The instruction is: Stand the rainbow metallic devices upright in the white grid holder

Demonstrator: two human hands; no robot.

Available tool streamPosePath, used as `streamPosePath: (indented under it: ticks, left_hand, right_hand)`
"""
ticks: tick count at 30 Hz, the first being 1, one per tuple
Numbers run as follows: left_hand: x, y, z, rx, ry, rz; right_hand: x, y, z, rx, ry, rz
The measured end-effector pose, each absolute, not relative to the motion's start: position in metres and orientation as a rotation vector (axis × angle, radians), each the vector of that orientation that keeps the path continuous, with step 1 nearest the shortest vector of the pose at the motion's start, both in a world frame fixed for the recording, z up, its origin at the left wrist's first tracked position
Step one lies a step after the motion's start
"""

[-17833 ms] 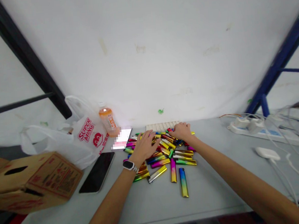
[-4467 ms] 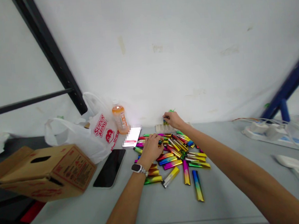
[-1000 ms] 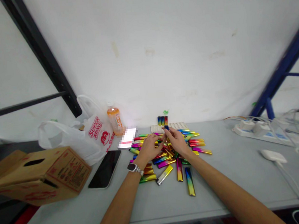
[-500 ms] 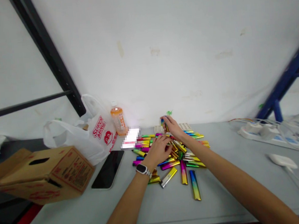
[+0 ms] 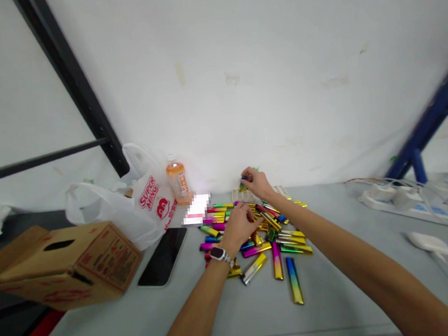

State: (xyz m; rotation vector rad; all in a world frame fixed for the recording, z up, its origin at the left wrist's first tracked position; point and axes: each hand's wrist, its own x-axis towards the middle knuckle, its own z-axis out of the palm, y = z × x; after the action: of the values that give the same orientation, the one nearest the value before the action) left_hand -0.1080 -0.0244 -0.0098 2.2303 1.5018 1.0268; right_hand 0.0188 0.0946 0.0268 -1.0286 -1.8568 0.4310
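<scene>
My right hand pinches a blue-and-gold lighter by its top. It holds the lighter upright over the left end of a pale tray with rows of holes, partly covered by my wrist. Below, my left hand, with a watch on the wrist, hovers low over a pile of shiny metallic lighters. Its fingers are curved and apart, near gold lighters; whether they touch one is unclear. Nearest me lie a blue-to-gold lighter, a pink-and-gold lighter and a silver-and-gold lighter.
To the left are a cardboard box, a white plastic bag, a black phone and an orange drink bottle. A power strip with cables and a white charger lie right. A wall stands behind the table.
My right hand has shifted slightly left with the lighter, and its fingers now show above the tray's left end. My left hand's fingers have spread a little over the pile.
</scene>
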Motion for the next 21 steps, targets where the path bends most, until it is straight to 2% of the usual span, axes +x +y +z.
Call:
streamPosePath:
  ticks: [5,11,21]
  left_hand:
    - [-0.107,-0.019,-0.014,2.067,1.564,1.151]
    - [-0.111,-0.014,-0.021,1.986,1.624,1.103]
    - [-0.137,-0.013,-0.012,2.052,1.590,1.212]
  right_hand:
    - [0.008,0.110,0.034,-1.157,-2.047,0.218]
    - [-0.003,0.118,0.037,-1.340,-2.284,-0.092]
    - [-0.006,0.125,0.041,-1.370,-2.312,-0.137]
